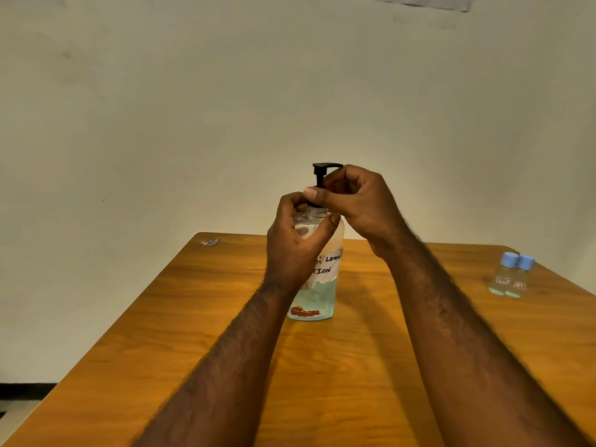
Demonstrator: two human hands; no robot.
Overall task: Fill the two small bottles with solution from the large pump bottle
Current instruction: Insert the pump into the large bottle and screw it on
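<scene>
Right hand [358, 201]: fingers curled tight about the black collar below the pump head [326, 166], thumb tip [311, 192] laid across its front.
Left hand [295, 246]: wrapped round the shoulder of the large pump bottle [317, 301], thumb up by the neck.
Bottle: clear, upright, mid-table, bluish liquid in the lower part only. White handwritten label [329, 266]; only "LENS" and "TION" legible, the rest behind the left hand. Reddish mark near the base, unreadable.
Two small bottles [504, 279]: upright, touching side by side, blue caps on, near the table's right edge, well apart from the hands. Their red-edged labels are too small to read; fill level hard to judge.
Table [193, 317]: orange-brown wood grain, far corners rounded, near edge cut off by the frame.
Small pale scrap [210, 242]: far left corner of the table, unidentifiable.
Wall [193, 108]: plain off-white. Grey sheet [422, 1] cut off at the top.
Dark skirting strip [25, 390]: lower left.
</scene>
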